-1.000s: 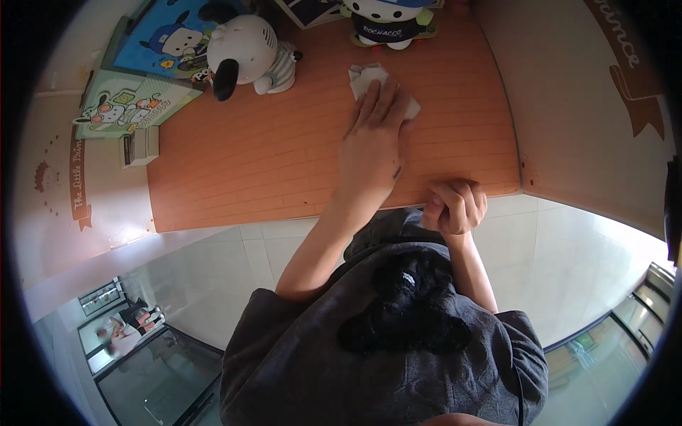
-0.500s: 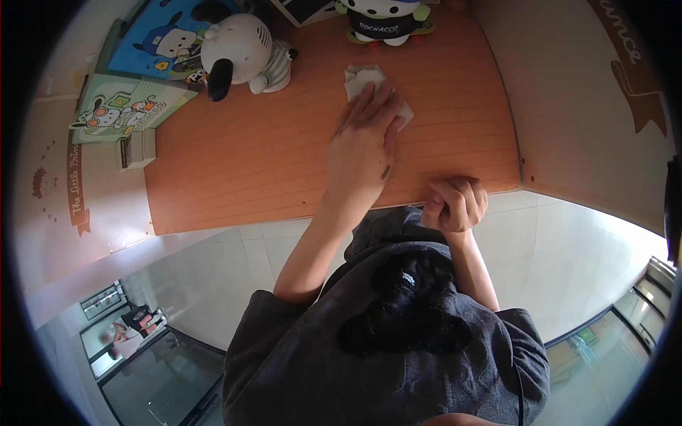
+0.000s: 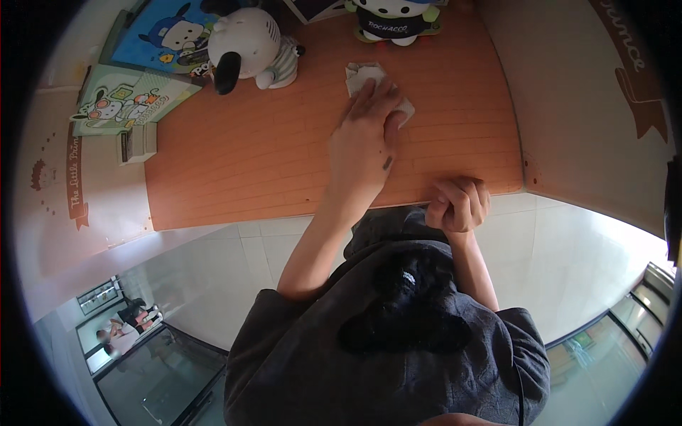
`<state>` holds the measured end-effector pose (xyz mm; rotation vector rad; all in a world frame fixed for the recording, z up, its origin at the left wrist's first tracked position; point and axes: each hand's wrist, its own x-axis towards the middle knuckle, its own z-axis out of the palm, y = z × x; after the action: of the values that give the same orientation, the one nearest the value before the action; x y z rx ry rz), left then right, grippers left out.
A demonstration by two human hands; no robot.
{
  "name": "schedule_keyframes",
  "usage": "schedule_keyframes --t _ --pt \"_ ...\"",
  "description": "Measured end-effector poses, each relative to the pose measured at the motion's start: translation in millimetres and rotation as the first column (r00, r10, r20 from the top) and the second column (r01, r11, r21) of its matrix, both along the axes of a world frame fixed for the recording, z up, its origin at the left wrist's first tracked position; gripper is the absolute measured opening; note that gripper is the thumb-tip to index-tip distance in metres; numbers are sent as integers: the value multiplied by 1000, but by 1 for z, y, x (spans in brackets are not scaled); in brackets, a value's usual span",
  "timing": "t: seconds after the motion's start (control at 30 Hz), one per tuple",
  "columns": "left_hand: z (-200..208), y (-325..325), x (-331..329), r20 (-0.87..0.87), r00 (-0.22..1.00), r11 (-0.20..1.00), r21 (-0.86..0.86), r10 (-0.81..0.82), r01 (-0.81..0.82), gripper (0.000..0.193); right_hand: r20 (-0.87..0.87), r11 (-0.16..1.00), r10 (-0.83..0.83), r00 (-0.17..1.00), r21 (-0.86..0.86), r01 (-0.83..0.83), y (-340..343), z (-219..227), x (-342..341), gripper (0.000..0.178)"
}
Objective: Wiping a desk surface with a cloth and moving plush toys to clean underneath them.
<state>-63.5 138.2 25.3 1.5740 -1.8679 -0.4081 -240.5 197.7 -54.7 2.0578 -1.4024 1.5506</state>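
Note:
My left hand (image 3: 361,142) presses a crumpled white tissue (image 3: 364,73) against the orange wood-patterned desktop (image 3: 241,163). Its fingers are bent over the tissue, whose edges stick out past the fingertips and beside the thumb. At the desk's front edge, my right hand (image 3: 460,204) is curled into a loose fist, and nothing shows in it. Beyond the left hand, to the left, a white dog figurine (image 3: 245,46) with black ears tilts over the desktop. Another figurine (image 3: 387,25), in a black top, stands at the back on a small skateboard.
Blue (image 3: 167,35) and green (image 3: 135,103) picture boards lean at the left, with a small pale box (image 3: 138,144) below. Pale side panels flank the desktop; the right panel (image 3: 561,92) rises close by. Tiled floor (image 3: 540,234) lies behind; a seated person (image 3: 121,334) is far off.
My left hand stays on the tissue, its fingers shifted only slightly. The right fist keeps its place at the edge. The whole view has moved a little.

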Motion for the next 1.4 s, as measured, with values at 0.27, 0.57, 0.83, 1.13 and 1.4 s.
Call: schedule_keyframes --t 0.27,0.57,0.83,1.13,1.4 --pt "2 36 18 33 999 999 -43 -2 3 13 11 1000 -26 1000 10 26 -1 0 0 24" --pt "11 -2 -16 53 997 997 52 56 -58 24 12 1000 -26 1000 -1 26 -1 -3 1 23" --pt "6 30 29 -45 996 997 23 81 -80 22 9 1000 -28 1000 4 28 0 -5 1 21" --pt "11 2 7 139 968 977 -59 211 -205 21 15 1000 -2 1000 0 2 0 -3 2 19" --pt "23 39 20 112 991 985 147 69 -86 17 20 1000 -14 1000 -27 14 -3 -6 -2 23"
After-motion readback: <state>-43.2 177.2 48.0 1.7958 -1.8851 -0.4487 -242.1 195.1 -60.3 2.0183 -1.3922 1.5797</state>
